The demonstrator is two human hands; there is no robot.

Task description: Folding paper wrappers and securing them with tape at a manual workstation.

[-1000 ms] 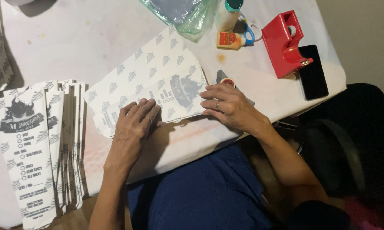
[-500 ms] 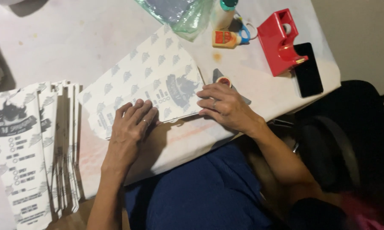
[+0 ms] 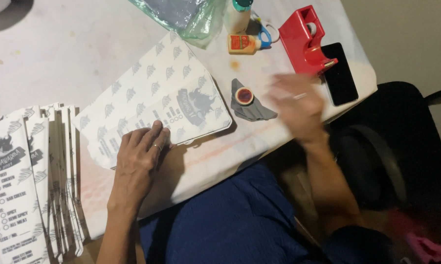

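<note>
Left hand: left hand (image 3: 140,159) lies flat, fingers spread, pressing the near edge of the white printed paper bag (image 3: 157,100).
Right hand: right hand (image 3: 298,105) is blurred, just right of the bag; cannot tell its grip.
Bag stack: fanned white printed bags (image 3: 30,181), left of the bag.
Tape dispenser: red plastic tape dispenser (image 3: 306,39), beyond the bag's right end.
Glue bottle: small orange-labelled bottle (image 3: 245,44), beside the dispenser.

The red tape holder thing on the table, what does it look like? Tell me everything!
The red plastic tape dispenser looks glossy and chunky. It has a tall rounded back with a small white hub in it, and a low front arm ending in a little cutter tip. It stands on the white table near the far right corner, right beside a flat black phone; whether the two touch cannot be told. Neither hand touches it; the blurred right hand is just in front of it.
</note>
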